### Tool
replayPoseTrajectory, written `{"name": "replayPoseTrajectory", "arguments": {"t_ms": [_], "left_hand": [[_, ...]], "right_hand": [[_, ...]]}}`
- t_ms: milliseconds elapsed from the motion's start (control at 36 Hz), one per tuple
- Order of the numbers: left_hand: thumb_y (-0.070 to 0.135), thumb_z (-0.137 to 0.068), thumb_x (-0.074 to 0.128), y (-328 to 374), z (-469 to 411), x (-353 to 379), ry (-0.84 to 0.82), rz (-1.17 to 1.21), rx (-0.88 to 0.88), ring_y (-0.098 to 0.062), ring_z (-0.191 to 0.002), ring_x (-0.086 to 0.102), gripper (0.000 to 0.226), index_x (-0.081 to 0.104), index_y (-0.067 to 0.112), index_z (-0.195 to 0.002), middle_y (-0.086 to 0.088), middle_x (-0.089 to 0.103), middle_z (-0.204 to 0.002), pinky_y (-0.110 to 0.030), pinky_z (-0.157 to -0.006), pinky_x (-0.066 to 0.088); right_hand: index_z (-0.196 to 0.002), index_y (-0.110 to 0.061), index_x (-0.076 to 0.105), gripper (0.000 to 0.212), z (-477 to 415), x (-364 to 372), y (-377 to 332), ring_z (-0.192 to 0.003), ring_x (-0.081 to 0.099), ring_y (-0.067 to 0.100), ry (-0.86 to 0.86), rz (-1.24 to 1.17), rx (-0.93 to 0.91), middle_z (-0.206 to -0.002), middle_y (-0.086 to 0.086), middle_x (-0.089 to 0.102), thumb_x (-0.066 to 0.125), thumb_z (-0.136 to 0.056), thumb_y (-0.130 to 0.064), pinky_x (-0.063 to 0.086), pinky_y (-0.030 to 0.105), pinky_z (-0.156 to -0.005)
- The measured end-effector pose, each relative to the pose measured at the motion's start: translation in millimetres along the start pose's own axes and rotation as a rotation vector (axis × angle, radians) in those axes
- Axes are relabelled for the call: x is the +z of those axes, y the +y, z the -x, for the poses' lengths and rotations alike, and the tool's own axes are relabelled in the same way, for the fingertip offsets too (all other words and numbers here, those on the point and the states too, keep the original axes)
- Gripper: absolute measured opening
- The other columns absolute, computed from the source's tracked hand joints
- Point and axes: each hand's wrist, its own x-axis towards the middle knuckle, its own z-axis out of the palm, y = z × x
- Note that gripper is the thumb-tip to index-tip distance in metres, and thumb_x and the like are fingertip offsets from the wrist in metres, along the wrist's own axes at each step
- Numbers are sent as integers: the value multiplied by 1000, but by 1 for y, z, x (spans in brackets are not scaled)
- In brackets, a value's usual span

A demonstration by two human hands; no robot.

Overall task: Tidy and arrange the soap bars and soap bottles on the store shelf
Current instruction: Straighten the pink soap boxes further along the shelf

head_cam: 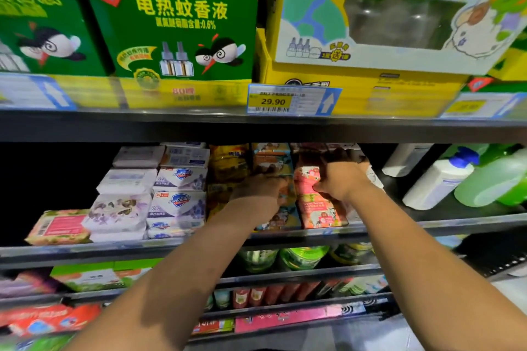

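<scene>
Fingers [338,157] of my right hand [342,179] pinch the pink soap boxes [316,211]. My left hand [256,189] curls round the blue soap boxes [289,214] touching them on the left, mid-shelf [427,226]. I grip both rows, I judge, to square them flush beside the white soap bars [176,199].

A green box [176,28] read "电热蚊香液" in yellow, with "0.6%" ending the smaller line beneath. The price tag [291,100] lower right of it showed "29.90". White soap packs [181,175] further down carried the Safeguard shield logo.
</scene>
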Motion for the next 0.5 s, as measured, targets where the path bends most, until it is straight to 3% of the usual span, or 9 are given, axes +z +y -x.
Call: {"name": "replayPoseTrajectory", "arguments": {"t_ms": [139, 222, 306, 361, 500], "left_hand": [[44, -100, 50, -1, 2, -2, -7, -5, 15, -28, -124, 52, 39, 45, 43, -139, 2, 51, -142, -42, -93, 50], [45, -100, 50, -1, 4, -5, -16, 1, 20, -28, -124, 51, 38, 48, 40, -137, 1, 51, -141, -42, -95, 49], [42, -100, 50, 1, 7, -6, -17, -4, 0, -28, -127, 49, 39, 47, 38, -139, 0, 50, -142, -43, -98, 48], [42, -100, 50, 4, 6, -6, -26, -7, -17, -28, -130, 47, 43, 44, 38, -143, -1, 48, -145, -44, -101, 46], [38, -100, 56, 9, 4, -15, -53, 27, -2, -27, -135, 44, 47, 46, 33, -146, -1, 45, -147, -41, -108, 43]], "right_hand": [[-71, -19, 59, 43, 6, 2, 2, -96, 59, 30, 24, -114, 32, -78, 1, 60, 78, -69, -56, 39, 47, -100], [-71, -20, 51, 48, 20, 4, -4, -105, 55, 35, 108, -162, 48, -86, 5, 63, 79, -65, -58, 39, 45, -97], [-93, -20, 55, 51, 31, 9, -4, -115, 46, 35, 197, -224, 56, -107, 8, 64, 79, -67, -57, 36, 40, -89], [-115, -17, 61, 66, 40, 13, -3, -115, 48, 34, 275, -313, 43, -113, 10, 62, 77, -65, -57, 41, 41, -92], [-127, -19, 60, 66, 77, 25, -1, -108, 58, 25, 373, -733, -2, -118, 5, 60, 83, -66, -25, 46, 33, -89]]}}
